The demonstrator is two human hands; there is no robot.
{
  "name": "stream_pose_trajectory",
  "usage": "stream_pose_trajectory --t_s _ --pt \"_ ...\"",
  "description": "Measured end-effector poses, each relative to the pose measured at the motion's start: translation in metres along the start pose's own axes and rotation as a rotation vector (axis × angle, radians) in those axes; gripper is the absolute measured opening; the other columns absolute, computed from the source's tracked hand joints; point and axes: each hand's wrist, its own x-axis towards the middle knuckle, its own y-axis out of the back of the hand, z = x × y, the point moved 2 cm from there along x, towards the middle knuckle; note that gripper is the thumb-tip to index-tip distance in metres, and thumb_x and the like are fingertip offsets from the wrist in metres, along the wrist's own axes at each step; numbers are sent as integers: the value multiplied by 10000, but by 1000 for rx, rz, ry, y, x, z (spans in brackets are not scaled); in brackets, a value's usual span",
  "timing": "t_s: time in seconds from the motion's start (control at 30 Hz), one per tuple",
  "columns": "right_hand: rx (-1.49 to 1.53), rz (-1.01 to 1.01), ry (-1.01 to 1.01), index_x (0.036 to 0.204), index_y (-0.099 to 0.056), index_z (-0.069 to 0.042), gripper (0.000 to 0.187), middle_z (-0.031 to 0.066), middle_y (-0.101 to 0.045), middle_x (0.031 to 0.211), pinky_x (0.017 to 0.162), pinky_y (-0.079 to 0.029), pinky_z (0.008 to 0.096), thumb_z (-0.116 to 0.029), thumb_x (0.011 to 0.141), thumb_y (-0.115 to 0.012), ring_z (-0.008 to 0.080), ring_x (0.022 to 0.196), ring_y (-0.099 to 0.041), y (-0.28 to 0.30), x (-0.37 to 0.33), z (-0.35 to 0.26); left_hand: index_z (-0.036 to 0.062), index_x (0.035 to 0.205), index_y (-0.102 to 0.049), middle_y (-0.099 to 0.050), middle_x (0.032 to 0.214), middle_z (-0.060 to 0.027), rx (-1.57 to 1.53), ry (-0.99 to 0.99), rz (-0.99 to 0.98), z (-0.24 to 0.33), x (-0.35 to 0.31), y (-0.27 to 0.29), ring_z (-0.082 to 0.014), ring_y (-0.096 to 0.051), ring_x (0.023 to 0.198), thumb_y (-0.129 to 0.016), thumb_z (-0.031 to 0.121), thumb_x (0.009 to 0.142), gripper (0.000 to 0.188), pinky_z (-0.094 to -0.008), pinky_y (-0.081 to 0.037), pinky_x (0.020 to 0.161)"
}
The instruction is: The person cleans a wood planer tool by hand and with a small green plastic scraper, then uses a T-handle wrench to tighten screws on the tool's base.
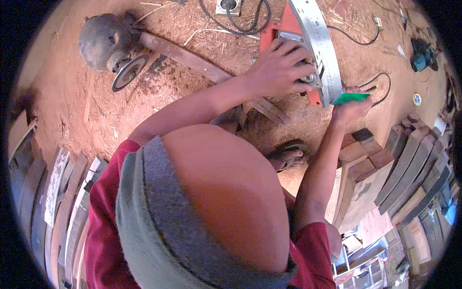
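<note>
My left hand [284, 67] is on an orange power tool [269, 36], its fingers curled over the frame beside a round metal fitting [310, 77]. A long silver metal plate [320, 43] with scale markings runs along the tool's right side and looks bent through the lens. At the plate's near end, my right hand [353, 108] is closed around a flat green piece [351, 98]. The green piece touches or overlaps the plate's end; I cannot tell whether it is fixed to it.
A dusty round motor [103, 41] with a disc [130, 73] lies at far left, beside a wooden bar [185, 58]. A socket box [228, 6] and black cables [248, 29] lie behind. Timber stacks stand at left [62, 192] and right [409, 164]. A foot [288, 155] shows below.
</note>
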Motion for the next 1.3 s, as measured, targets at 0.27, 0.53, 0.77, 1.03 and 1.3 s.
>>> stream_pose_trajectory --t_s 0.27,0.53,0.77,1.03,1.3 --pt "32 8 -14 852 -454 -85 475 108 -548 734 546 -474 388 -507 1055 -373 244 593 -527 -5 -4 2 216 1076 -778 -653 1177 15 5 18 -10 0 -5 3 -258 -584 1177 -833 492 763 421 -465 -478 1021" --pt "-29 8 55 844 -456 -76 495 108 -545 735 545 -473 385 -517 1051 -364 240 595 -530 -12 -13 -3 209 1135 -769 -643 1229 5 -24 -16 -44 0 -9 1 -262 -571 1227 -825 404 794 397 -484 -484 1054" --pt "-136 86 101 812 -469 -63 521 126 -560 729 528 -483 383 -506 1058 -345 244 597 -547 -11 -10 -3 209 1196 -756 -634 1286 -10 -62 -29 -95 4 -8 4 -275 -563 1254 -832 307 783 431 -498 -470 1093" --pt "-115 7 77 860 -459 -81 496 114 -544 717 573 -488 403 -516 1061 -333 251 610 -539 -12 -15 -6 221 1250 -734 -632 1284 -8 -48 -56 -93 5 -9 0 -276 -561 1260 -827 268 790 472 -484 -464 1110" --pt "18 58 54 873 -479 -85 455 114 -558 695 550 -501 409 -496 1053 -398 245 582 -553 -9 -11 -2 207 1170 -766 -641 1245 10 -74 -58 -90 4 -9 0 -246 -554 1255 -771 233 837 334 -459 -439 1139"
